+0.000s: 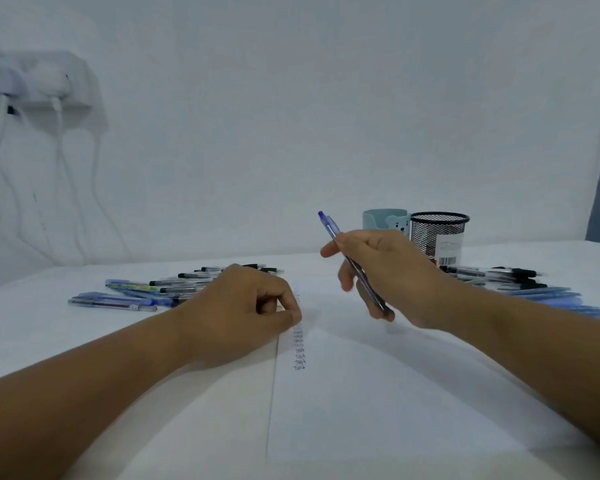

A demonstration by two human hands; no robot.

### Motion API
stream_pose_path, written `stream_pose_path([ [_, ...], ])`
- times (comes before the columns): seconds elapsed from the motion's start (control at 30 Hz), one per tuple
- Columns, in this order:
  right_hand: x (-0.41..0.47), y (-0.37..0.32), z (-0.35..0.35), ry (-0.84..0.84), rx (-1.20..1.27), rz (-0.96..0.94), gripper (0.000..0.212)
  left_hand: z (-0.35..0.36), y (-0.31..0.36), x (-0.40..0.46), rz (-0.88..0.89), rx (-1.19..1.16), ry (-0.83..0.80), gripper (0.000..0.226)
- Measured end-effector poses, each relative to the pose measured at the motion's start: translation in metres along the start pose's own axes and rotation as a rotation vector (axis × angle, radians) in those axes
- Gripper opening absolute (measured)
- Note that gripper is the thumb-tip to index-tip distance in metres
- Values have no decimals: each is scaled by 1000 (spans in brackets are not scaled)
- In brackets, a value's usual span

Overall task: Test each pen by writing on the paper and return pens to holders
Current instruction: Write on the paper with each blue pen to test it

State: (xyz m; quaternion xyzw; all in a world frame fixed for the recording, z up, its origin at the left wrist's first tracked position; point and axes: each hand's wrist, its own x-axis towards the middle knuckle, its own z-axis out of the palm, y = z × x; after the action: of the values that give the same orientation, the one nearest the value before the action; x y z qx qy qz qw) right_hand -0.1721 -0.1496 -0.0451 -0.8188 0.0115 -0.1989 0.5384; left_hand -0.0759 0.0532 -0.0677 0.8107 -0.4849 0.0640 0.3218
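Gripping blue pen (354,265), right hand (392,275)

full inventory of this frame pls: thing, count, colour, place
paper: one sheet, white, centre of the table, a column of test marks along its left edge
held pen: one, blue, in the right hand, lifted off the paper
left pen pile: count unclear, blue and black, table left of the paper
right pen pile: count unclear, blue and black, table right of the paper
mesh holder: one, black, back right
bear holder: one, pale teal, beside the mesh holder
wall socket: one, white, upper left, cables hanging
table: one, white
left hand: fingers curled, resting at the paper's left edge
right hand: fingers gripping the held pen
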Motion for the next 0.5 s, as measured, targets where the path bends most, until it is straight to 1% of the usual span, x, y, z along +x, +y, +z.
stream_pose_path([
  [0.07, 5, -4, -13, -20, -29, 2, 28, 2, 3, -1, 30, 32, 59, 16],
  [0.1, 7, -7, -23, -28, -97, 8, 25, 3, 4, -2, 43, 54, 74, 16],
  [0.17, 10, -9, -48, -42, -297, 17, 19, 6, 8, -3, 62, 72, 91, 16],
  [0.27, 13, -7, -88, -61, -655, 27, 13, 12, 14, -5, 48, 37, 113, 16],
  [0.33, 13, -6, -114, -107, -837, 58, 4, 16, 18, -4, 55, 40, 123, 18],
  [0.43, 11, -5, -142, -183, -1000, 166, 19, 20, 22, -2, 84, 81, 139, 18],
  [0.5, 9, -4, -152, -237, -1085, 254, 22, 20, 20, -2, 89, 90, 141, 17],
])
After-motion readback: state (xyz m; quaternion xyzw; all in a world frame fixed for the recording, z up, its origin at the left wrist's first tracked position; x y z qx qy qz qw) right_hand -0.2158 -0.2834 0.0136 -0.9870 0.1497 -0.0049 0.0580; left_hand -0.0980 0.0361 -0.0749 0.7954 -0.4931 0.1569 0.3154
